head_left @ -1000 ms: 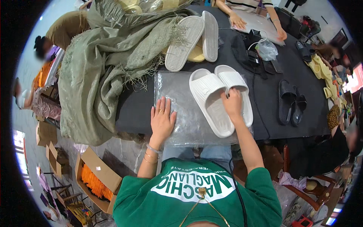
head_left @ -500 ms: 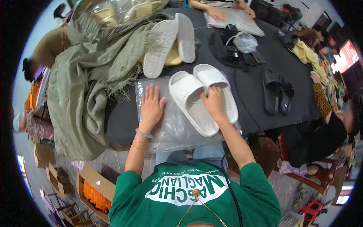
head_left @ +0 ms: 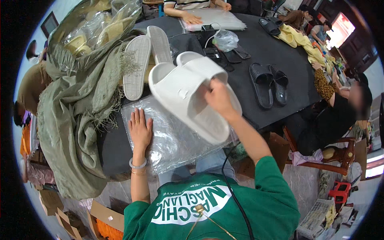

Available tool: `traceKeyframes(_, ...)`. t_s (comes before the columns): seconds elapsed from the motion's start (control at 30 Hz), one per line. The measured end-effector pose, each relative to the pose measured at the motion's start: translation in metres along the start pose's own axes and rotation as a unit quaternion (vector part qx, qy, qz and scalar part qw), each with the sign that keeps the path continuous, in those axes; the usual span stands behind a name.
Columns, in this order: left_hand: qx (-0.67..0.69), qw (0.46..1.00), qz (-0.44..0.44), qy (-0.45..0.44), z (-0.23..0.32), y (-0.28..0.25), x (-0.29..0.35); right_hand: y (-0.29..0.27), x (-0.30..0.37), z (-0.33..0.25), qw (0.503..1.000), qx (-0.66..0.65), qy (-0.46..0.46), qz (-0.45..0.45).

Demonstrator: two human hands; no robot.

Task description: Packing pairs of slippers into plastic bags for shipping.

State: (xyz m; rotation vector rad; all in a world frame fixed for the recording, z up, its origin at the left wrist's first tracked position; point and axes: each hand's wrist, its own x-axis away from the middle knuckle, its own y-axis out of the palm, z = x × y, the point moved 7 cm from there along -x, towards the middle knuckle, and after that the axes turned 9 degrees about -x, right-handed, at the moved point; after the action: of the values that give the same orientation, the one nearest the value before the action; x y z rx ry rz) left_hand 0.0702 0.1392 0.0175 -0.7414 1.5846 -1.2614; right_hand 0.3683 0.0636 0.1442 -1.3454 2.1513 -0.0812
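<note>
Two white slides (head_left: 172,86): centre of the frame, held together above the dark table (head_left: 296,74).
Right hand (head_left: 219,99): closed on the slides, fingers curled where their straps meet.
Left hand (head_left: 140,131): nearly flat, fingers extended, gripping nothing, resting on clear plastic (head_left: 172,138), left of centre.
Black slides (head_left: 261,80): right of centre, lying on the table.

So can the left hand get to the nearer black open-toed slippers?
Probably not easily: the left hand lies on clear plastic sheeting, with the right hand and its chunky white slippers between it and the nearer black slippers.
</note>
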Motion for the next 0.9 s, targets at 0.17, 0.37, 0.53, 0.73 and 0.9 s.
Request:
traceKeyframes(0.17,0.004,1.000,-0.009,-0.004,0.003,-0.001,-0.001,-0.070,-0.021,0.073,0.984,-0.052,0.161,-0.062)
traceKeyframes(0.37,0.008,1.000,-0.012,-0.003,0.006,-0.005,-0.003,-0.155,0.005,0.180,0.962,0.154,0.223,-0.040)
traceKeyframes(0.53,0.017,1.000,-0.006,-0.001,0.004,-0.004,-0.004,-0.248,-0.003,0.235,0.905,0.323,0.266,0.078)
traceKeyframes(0.73,0.021,0.999,-0.031,-0.001,0.008,-0.005,-0.008,-0.336,0.008,0.283,0.829,0.331,0.361,0.268)
traceKeyframes(0.9,0.015,1.000,-0.008,-0.025,-0.004,-0.006,0.004,-0.249,-0.009,0.221,0.885,0.233,0.196,0.351)
